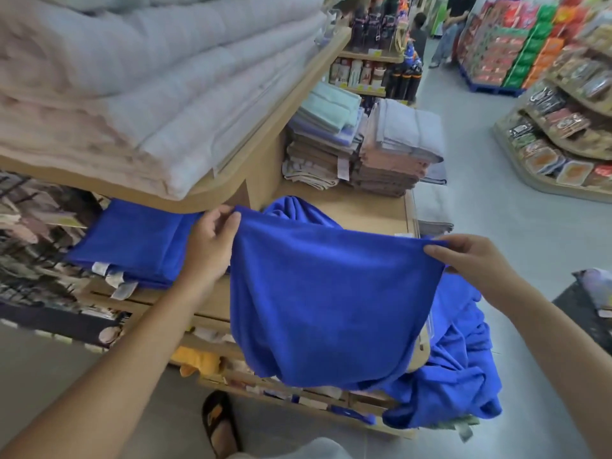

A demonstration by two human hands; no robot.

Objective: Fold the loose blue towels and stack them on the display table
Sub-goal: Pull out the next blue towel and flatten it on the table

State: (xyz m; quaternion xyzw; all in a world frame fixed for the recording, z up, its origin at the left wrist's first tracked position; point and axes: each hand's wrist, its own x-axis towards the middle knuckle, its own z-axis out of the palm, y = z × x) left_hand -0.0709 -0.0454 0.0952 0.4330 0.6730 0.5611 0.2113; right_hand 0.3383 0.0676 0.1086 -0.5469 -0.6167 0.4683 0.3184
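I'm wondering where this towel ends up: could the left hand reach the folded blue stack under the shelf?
Probably yes. The left hand is right beside the folded blue stack, with nothing between them. It pinches the held towel, though, so that would come along.

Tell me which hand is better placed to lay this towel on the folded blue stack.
Left, probably. The left hand pinches the held towel at its corner right beside the folded blue stack, while the right hand holds the far corner, nearer the loose blue pile.
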